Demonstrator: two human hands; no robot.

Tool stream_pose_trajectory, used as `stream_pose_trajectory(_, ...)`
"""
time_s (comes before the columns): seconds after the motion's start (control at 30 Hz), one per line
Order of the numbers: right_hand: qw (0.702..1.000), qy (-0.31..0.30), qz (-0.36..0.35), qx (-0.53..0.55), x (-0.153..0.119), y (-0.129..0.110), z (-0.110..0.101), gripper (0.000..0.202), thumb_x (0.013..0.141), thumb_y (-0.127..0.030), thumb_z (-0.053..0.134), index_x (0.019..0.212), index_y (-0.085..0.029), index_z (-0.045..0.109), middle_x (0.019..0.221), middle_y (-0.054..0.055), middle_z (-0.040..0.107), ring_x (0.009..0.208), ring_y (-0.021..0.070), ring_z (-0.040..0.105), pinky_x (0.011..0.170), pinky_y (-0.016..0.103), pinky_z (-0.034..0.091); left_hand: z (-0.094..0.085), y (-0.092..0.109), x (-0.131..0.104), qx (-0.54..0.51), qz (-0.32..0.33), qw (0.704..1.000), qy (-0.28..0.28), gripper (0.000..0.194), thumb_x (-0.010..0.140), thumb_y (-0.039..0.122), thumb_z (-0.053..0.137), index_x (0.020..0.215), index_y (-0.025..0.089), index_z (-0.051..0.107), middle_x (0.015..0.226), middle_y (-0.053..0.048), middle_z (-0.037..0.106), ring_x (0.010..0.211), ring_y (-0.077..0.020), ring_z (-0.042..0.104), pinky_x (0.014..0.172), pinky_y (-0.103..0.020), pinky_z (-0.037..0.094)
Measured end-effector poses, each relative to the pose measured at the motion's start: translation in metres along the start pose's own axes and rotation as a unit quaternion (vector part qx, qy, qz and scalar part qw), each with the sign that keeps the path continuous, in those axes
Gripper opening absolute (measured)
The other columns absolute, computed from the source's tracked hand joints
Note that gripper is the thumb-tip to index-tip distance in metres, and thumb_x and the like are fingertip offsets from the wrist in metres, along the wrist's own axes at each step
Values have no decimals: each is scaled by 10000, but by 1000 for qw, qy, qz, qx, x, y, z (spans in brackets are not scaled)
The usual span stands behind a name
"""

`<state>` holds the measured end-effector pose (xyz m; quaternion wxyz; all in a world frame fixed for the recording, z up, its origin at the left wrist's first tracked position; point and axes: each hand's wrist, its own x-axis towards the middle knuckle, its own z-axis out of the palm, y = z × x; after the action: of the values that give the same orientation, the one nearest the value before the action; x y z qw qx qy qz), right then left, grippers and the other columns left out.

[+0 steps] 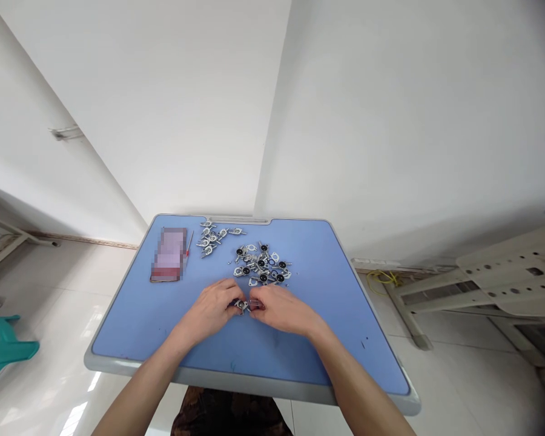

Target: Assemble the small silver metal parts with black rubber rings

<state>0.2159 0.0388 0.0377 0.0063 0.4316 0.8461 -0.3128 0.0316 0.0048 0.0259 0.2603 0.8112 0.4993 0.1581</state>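
Near the middle of the blue table, my left hand (218, 304) is closed on a small metal part (241, 304). Just to its right, my right hand (275, 307) pinches a reddish, see-through handle (256, 303), its tip end close to the metal part. Beyond my hands lies a loose pile of metal parts with round black pieces (262, 264), among flat plates and tiny bits. Further back to the left is a second group of metal parts (208, 240), which show no black pieces.
A phone-like object (169, 254), blurred out, lies on the table (131, 327) at the left, with a thin red-and-clear tool (188, 247) beside it. A teal stool (9, 345) stands at far left, a beige metal frame (504, 272) at right. White walls rise behind.
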Motion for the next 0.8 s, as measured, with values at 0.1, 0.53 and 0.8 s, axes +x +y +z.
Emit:
stream_pose_trajectory(0.1, 1000, -22, -12, 5, -3, -2, -1, 103, 754, -153, 525, 662, -182, 559, 656, 13, 607, 618, 144, 513, 547, 249, 256, -1, 1, -3, -14, 5, 1000, -20, 130, 846, 126, 527, 881, 208, 622, 918, -13, 600, 890, -176, 563, 748, -286, 417)
stream_pose_trajectory(0.53, 994, -58, 24, 89, -6, 13, -17, 19, 730, -207, 590, 716, -199, 581, 728, -3, 612, 677, 146, 519, 577, 239, 307, -4, 0, -6, -22, 3, 998, -60, 195, 860, 151, 548, 1021, 238, 615, 984, -19, 604, 929, -176, 560, 796, -302, 426)
stream_pose_trajectory(0.8, 993, -61, 25, 97, -7, 11, -17, 25, 763, -219, 575, 755, -214, 599, 697, -11, 603, 664, 149, 522, 587, 250, 309, -10, -4, -11, 5, 1, 999, -49, 176, 863, 182, 575, 1033, 230, 580, 1019, -21, 593, 944, -182, 554, 794, -316, 428)
